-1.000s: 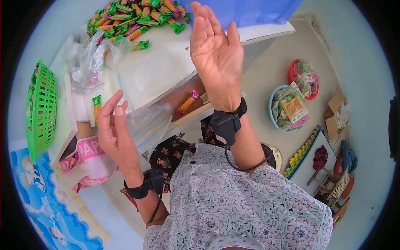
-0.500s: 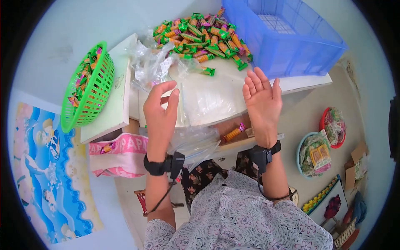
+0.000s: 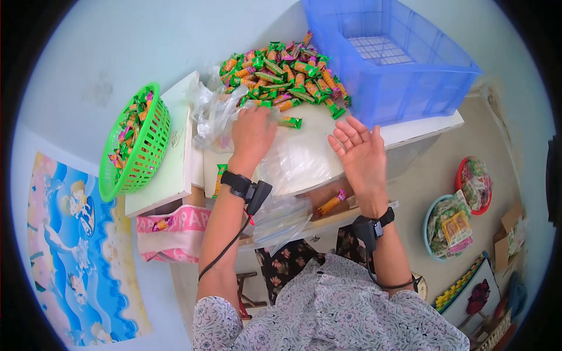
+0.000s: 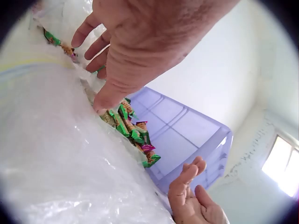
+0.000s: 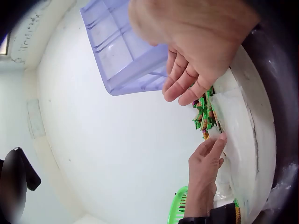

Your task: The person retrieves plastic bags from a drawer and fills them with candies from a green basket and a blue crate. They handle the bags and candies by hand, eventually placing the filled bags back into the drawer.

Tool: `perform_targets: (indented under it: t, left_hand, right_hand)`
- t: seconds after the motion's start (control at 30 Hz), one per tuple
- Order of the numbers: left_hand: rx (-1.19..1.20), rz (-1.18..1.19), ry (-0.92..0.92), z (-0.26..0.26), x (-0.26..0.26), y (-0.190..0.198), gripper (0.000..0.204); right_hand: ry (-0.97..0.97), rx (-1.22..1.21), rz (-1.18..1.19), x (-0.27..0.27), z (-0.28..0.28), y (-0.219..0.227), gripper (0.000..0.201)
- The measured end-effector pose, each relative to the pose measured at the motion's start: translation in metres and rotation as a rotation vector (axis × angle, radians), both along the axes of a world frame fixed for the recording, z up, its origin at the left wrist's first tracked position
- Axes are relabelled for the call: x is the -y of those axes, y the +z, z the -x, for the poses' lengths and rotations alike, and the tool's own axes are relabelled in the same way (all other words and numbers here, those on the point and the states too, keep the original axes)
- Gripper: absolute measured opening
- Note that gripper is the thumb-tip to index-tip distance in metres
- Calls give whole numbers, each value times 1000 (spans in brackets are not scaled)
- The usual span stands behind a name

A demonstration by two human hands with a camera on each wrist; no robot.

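Observation:
My left hand (image 3: 253, 137) is palm-down over the table, at the near edge of a heap of wrapped snack sticks (image 3: 275, 79) and beside crumpled clear plastic bags (image 3: 213, 117). In the left wrist view the fingers of my left hand (image 4: 133, 51) hang apart from the thumb, with no held object visible. Palm up, my right hand (image 3: 364, 164) hovers near the table's front edge with loosely bent fingers, holding nothing. The right wrist view shows my right hand (image 5: 196, 51) against the blue crate (image 5: 119, 44), with the left hand (image 5: 203, 163) beyond the snacks.
A blue crate (image 3: 404, 88) stands at the back right, and a green basket (image 3: 140, 158) of snacks at the left. One snack (image 3: 332, 202) lies in the open drawer. A pink cloth (image 3: 170, 237) hangs at the left. Basins with packets, one blue (image 3: 433, 240), stand on the floor.
My left hand has moved forward and turned palm-down toward the bags and the heap. The right hand remains palm up, its fingers a little more bent. The head view has shifted toward the table.

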State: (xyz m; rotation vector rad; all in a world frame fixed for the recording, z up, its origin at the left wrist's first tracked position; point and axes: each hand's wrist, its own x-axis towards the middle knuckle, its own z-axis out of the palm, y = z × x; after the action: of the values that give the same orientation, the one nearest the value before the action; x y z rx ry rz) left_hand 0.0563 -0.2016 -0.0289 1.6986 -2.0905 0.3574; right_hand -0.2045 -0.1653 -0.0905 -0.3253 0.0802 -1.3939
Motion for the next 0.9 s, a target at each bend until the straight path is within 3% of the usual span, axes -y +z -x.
perform_targets:
  t: [0.1, 0.2, 0.3, 0.4, 0.5, 0.73, 0.87, 0.9]
  left_hand:
    - [-259, -76, 102, -13, 19, 1, 29]
    - [-731, 59, 19, -25, 14, 20, 23]
    - [-1458, 107, -137, -19, -8, 55, 22]
    - [-1585, 211, -386, -21, -31, 81, 24]
    - [-1947, 40, -491, -17, -60, 98, 29]
    - [-2057, -247, -426, 40, -125, 64, 44]
    - [-1911, -269, -370, 60, -141, 34, 41]
    - [-1842, -293, -376, 63, -144, 34, 39]
  right_hand:
    - [-8, -22, 1, -2, 1, 2, 60]
    - [-11, -57, -4, -2, -1, 2, 60]
    - [-32, -129, -2, -3, -2, 3, 59]
    - [-48, -165, 32, -2, -2, 2, 57]
    - [-66, -216, 55, -4, -3, 4, 54]
    - [-29, -666, 318, -46, -8, 69, 55]
    - [-23, -976, 481, -62, -13, 87, 61]
    - [-42, -1007, 490, -63, -11, 89, 55]
